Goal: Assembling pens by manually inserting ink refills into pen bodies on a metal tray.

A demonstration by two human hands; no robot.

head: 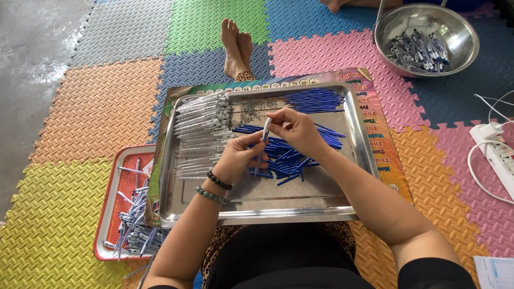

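Observation:
My left hand (236,159) and my right hand (296,130) meet over a shiny metal tray (267,206) on my lap. Together they hold one white pen barrel (266,128), upright between the fingertips, with a blue refill (258,163) hanging below it. Under the hands lies a loose heap of blue refills (286,160). A row of white pen barrels (202,131) is stacked along the tray's left side. More blue refills (316,100) lie at the tray's far edge, with tiny springs (251,109) scattered beside them.
A red tray (115,184) with several finished pens sits at my left. A steel bowl (425,40) of pens stands far right on the coloured foam mats. A white power strip (495,147) with cables lies at right. My bare feet (237,48) stretch ahead.

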